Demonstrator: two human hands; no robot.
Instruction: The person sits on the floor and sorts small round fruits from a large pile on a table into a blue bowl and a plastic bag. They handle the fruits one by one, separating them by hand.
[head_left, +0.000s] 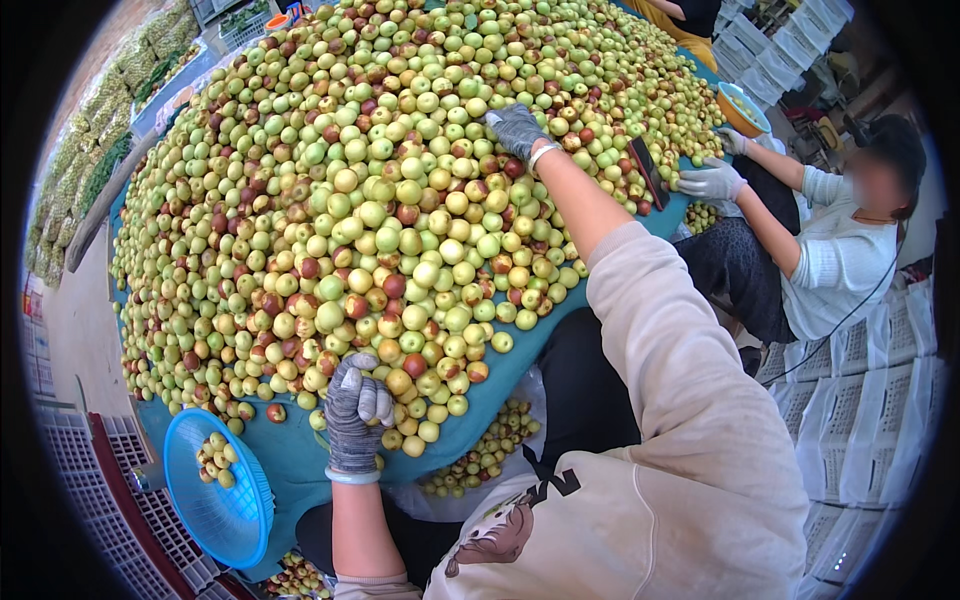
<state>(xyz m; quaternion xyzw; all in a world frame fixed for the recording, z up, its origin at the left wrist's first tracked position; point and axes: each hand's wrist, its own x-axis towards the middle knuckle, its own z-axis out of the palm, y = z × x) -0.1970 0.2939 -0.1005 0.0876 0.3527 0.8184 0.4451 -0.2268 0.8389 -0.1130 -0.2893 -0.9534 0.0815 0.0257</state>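
Observation:
A wide heap of green and red-brown jujubes (375, 195) covers a table draped in teal cloth (525, 352). My left hand (356, 412), in a grey knitted glove, is curled at the near edge of the heap; whether a fruit is inside its fingers is hidden. Farther up and to the right, my right hand (517, 131) reaches palm down onto the heap in a matching glove. Its fingertips rest among the jujubes, and I cannot see whether they grip one. A blue plastic basket (247, 502) left of my left hand contains several yellowish jujubes (217, 459).
More jujubes lie in a lined container (487, 457) below the table edge by my lap. A co-worker (832, 225) in white gloves sits at right, near a phone-like dark slab (649, 172) and an orange-blue basin (742, 109). Stacked crates (847, 427) stand behind.

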